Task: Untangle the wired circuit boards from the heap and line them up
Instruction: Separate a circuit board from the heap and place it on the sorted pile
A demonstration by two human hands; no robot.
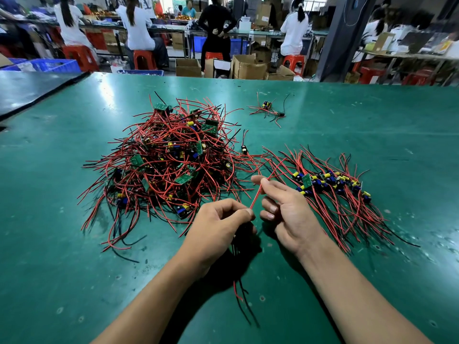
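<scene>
- Okay, your left hand (221,225) is curled into a loose fist low in the middle of the green worktop (74,244), thumb and forefinger pinching the lower end of a red wire (257,196).
- Your right hand (285,209) is just beside it, touching the same red wire higher up, nipped between thumb and index finger; the other fingers are curled in.
- That wire runs taut and slanted between both hands, then carries on up and right toward the lined-up boards.
- Loose wire ends (239,290), red and black, hang out under your left hand over the worktop; can't tell if a board is inside the fist.
- Big tangled heap (169,160) of boards with red and black leads sits left of your hands, near them.
- Finished row (330,182) of boards lies to the right, side by side, leads fanned toward you and away.
- One loose board (244,148) lies between heap and row.
- Small cluster (268,108) sits at the far side, well apart.
</scene>
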